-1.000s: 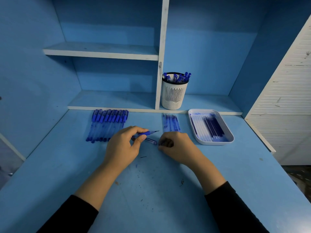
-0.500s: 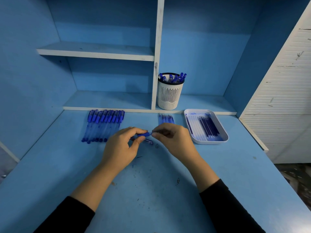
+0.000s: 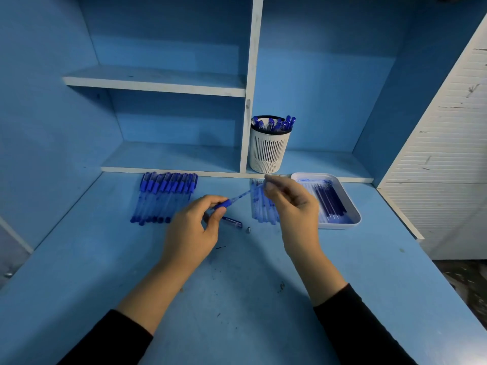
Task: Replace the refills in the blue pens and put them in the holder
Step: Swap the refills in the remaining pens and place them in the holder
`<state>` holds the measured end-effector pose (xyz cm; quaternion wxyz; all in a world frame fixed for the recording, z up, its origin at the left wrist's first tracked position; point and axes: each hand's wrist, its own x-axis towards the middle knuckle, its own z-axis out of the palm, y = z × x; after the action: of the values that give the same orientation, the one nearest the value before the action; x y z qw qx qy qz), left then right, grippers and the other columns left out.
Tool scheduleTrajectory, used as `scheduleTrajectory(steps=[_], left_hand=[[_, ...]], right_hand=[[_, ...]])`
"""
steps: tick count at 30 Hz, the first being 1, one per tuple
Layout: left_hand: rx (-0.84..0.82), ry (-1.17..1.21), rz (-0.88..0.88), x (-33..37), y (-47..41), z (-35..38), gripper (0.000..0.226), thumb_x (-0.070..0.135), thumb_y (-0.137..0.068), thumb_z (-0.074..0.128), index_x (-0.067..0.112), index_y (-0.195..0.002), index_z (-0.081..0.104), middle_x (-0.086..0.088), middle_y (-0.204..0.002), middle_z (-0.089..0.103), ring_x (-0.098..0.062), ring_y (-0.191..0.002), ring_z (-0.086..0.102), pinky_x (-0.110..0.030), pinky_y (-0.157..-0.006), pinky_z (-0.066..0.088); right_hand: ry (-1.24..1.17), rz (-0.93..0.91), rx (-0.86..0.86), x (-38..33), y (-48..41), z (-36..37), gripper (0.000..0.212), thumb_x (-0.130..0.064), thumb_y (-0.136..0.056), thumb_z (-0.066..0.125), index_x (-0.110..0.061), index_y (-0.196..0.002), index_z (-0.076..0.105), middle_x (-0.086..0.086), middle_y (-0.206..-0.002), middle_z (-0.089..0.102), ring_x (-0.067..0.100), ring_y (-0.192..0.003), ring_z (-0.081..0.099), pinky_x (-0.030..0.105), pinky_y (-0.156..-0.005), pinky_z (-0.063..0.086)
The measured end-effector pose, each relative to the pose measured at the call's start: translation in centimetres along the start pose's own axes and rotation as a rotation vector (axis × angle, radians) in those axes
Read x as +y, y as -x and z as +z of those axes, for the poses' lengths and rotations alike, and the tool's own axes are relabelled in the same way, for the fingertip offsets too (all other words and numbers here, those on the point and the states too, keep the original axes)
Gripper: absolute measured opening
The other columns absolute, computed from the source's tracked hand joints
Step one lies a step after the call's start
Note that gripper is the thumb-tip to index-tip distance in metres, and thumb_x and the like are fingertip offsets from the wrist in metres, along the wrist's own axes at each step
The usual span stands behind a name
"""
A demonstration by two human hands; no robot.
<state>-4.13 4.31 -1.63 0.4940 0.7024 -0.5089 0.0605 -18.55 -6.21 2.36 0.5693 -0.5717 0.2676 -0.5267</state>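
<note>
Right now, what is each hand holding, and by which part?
Left hand grips the pen by its blue grip end; right hand pinches the refill by its far end.

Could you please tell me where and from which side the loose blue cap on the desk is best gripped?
Probably pinch the loose blue cap across its narrow width near the middle, coming down from above. It lies flat and slim on the desk, its left end close under the left hand and a small metal tip just to its right.
</note>
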Motion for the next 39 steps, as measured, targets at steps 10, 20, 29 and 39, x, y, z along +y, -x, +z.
scheduleTrajectory(steps=[10, 20, 29, 39], left_hand=[[-0.031, 0.091, 0.057, 0.1, 0.0, 0.3, 0.018, 0.015, -0.093, 0.066, 0.018, -0.109, 0.070, 0.020, -0.090, 0.063, -0.001, -0.072, 0.057, -0.005, -0.062, 0.037], [-0.014, 0.065, 0.033, 0.7, 0.1, 0.6, 0.019, 0.012, -0.092, 0.065, 0.020, -0.108, 0.070, 0.029, -0.079, 0.059, 0.005, -0.064, 0.051, -0.003, -0.058, 0.034], [0.073, 0.054, 0.035, -0.6, -1.1, 1.3, 0.020, 0.024, -0.093, 0.058, 0.018, -0.109, 0.068, 0.016, -0.094, 0.062, -0.001, -0.077, 0.056, -0.010, -0.064, 0.041], [0.047, 0.106, 0.075, -1.6, -3.0, 2.2, 0.021, 0.019, -0.091, 0.061, 0.016, -0.108, 0.072, 0.008, -0.095, 0.064, -0.001, -0.083, 0.059, -0.022, -0.069, 0.048]], right_hand=[[-0.105, 0.023, 0.143, -0.4, -0.1, 0.9, 0.016, 0.000, -0.086, 0.067, -0.013, -0.093, 0.073, -0.001, -0.080, 0.073, 0.014, -0.080, 0.069, 0.021, -0.078, 0.053], [-0.074, 0.037, 0.200, -0.9, -3.4, -0.2, 0.016, -0.002, -0.084, 0.068, -0.012, -0.096, 0.073, -0.002, -0.088, 0.074, 0.005, -0.081, 0.067, 0.013, -0.075, 0.049], [0.148, 0.312, -0.209, 1.9, -7.6, -0.3, 0.021, 0.004, -0.082, 0.067, -0.008, -0.097, 0.073, 0.005, -0.092, 0.073, 0.017, -0.091, 0.066, 0.020, -0.086, 0.053], [0.905, 0.142, -0.388, 3.9, -10.1, 1.9, 0.026, -0.011, -0.079, 0.075, -0.013, -0.105, 0.074, 0.000, -0.096, 0.070, 0.008, -0.082, 0.059, -0.004, -0.053, 0.036]])
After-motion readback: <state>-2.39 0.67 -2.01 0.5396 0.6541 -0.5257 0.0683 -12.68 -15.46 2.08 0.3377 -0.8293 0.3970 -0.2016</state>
